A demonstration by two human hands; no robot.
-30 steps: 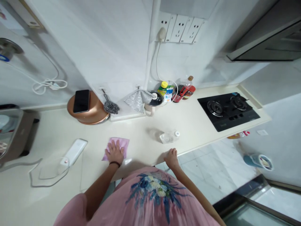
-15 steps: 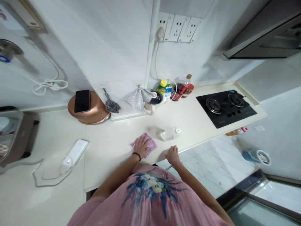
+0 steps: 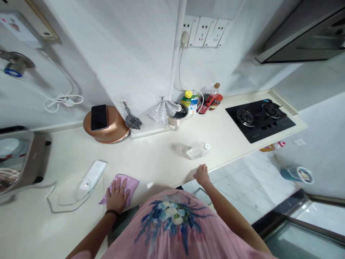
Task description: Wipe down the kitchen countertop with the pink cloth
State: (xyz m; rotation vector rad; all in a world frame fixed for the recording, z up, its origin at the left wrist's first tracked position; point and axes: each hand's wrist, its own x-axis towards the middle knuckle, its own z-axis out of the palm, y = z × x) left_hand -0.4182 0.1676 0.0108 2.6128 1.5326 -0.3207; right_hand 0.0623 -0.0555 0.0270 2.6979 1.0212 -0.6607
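My left hand (image 3: 117,196), a dark band at its wrist, lies flat with fingers spread on a pink-purple cloth (image 3: 132,185). The cloth is pressed against the cream countertop (image 3: 161,169) near its front edge, left of my body. At the counter's front edge, to the right, my right hand (image 3: 202,175) rests with its fingers bent together over the rim; part of their grip is hidden. Just beyond it a clear plastic bottle (image 3: 198,151) with a white cap lies on its side, apart from the hand.
A white power bank-like device (image 3: 94,174) with a cable lies at left. Behind it stands a copper-coloured pot (image 3: 115,124) bearing a black phone (image 3: 99,117). A lidded pot (image 3: 179,113) and several bottles line the wall. A gas stove (image 3: 260,120) is at right.
My left hand and the cloth have slid leftward along the counter, towards the white device. My right hand stays at the front edge. The view has shifted slightly.
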